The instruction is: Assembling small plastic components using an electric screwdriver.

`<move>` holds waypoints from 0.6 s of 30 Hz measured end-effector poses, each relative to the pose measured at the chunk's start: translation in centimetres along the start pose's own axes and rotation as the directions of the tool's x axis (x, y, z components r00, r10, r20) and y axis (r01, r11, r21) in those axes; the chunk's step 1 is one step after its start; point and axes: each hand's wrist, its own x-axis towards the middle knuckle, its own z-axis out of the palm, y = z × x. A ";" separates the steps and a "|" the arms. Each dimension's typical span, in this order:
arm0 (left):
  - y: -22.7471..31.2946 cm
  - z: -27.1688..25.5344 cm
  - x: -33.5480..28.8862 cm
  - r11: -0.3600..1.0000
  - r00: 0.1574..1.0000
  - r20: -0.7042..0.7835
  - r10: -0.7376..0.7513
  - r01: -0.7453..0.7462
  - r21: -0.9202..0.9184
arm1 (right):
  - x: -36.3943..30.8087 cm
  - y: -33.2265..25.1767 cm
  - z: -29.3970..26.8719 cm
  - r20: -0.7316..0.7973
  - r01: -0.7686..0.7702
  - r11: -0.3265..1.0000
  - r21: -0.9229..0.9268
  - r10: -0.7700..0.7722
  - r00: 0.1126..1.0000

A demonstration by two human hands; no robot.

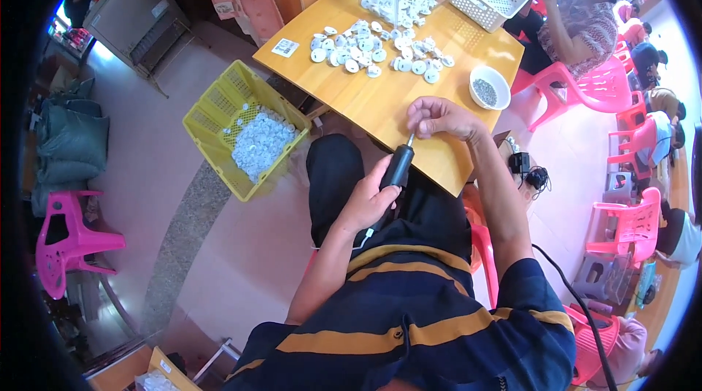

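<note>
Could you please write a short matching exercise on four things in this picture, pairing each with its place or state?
Things
1. black handheld tool
2. yellow crate
3. round white bowl
4. white slatted basket

Places and states
A. Beside the table, with white pieces inside
B. Toward the table's far right, beyond the bowl
C. Near the table's right edge, with small grey pieces inside
D. Held in the left hand

Right pairs: 1-D, 2-A, 3-C, 4-B
</note>
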 end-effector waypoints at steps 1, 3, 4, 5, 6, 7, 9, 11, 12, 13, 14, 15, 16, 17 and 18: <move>0.2 0.1 -0.1 0.995 1.000 -0.015 -0.010 0.009 -0.102 | 0.1 -0.2 0.4 -0.064 0.066 0.996 0.058 -0.063 0.996; 0.5 0.1 -0.3 0.978 0.999 -0.029 -0.017 0.011 -0.206 | 0.5 0.2 -0.3 -0.257 0.120 0.993 0.024 -0.110 0.960; 0.6 0.1 -0.3 0.977 0.999 -0.051 -0.012 0.001 -0.214 | 0.7 0.7 -1.0 -0.446 0.170 0.985 -0.016 -0.160 0.880; 0.7 0.0 -0.4 0.975 0.997 -0.074 -0.008 -0.009 -0.223 | 0.9 0.9 -1.9 -0.448 0.170 0.985 -0.020 -0.161 0.879; 1.1 -0.1 -0.3 0.973 0.997 -0.073 0.001 -0.018 -0.230 | 1.3 1.3 -3.1 -0.593 0.196 0.970 -0.144 -0.243 0.768; 1.1 -0.2 -0.2 0.973 0.997 -0.073 0.003 -0.020 -0.231 | 1.7 1.5 -3.8 -0.704 0.196 0.943 -0.268 -0.331 0.628; 0.9 -0.4 -0.1 0.968 0.996 -0.089 0.006 -0.028 -0.248 | 2.7 1.7 -4.2 -0.735 0.169 0.903 -0.394 -0.421 0.532; 0.8 -0.4 -0.2 0.967 0.995 -0.099 0.007 -0.032 -0.251 | 3.7 1.8 -4.0 -0.690 -0.096 0.711 -0.697 -0.628 0.362; 0.8 -0.6 -0.3 0.967 0.994 -0.109 0.005 -0.032 -0.252 | 4.2 1.6 -3.5 -0.686 -0.093 0.709 -0.699 -0.628 0.367; 0.8 -0.7 -0.4 0.967 0.993 -0.115 0.005 -0.034 -0.254 | 4.5 1.5 -3.0 -0.636 -0.164 0.631 -0.758 -0.659 0.403; 0.9 -0.7 -0.5 0.967 0.993 -0.117 -0.001 -0.029 -0.252 | 4.8 1.2 -2.6 -0.584 -0.231 0.543 -0.808 -0.681 0.441; 1.0 -0.7 -0.5 0.968 0.994 -0.113 -0.005 -0.024 -0.251 | 4.8 1.4 -3.0 -0.581 -0.231 0.539 -0.810 -0.683 0.442; 1.0 -0.6 -0.4 0.967 0.994 -0.113 -0.002 -0.027 -0.253 | 4.8 1.7 -3.4 -0.565 -0.256 0.506 -0.824 -0.697 0.441; 1.0 -0.5 -0.3 0.971 0.993 -0.114 0.005 -0.033 -0.239 | 4.7 1.9 -3.7 -0.548 -0.281 0.471 -0.836 -0.711 0.441; 1.0 -0.4 -0.4 0.974 0.993 -0.120 0.009 -0.036 -0.225 | 4.7 2.0 -3.8 -0.546 -0.279 0.469 -0.838 -0.710 0.445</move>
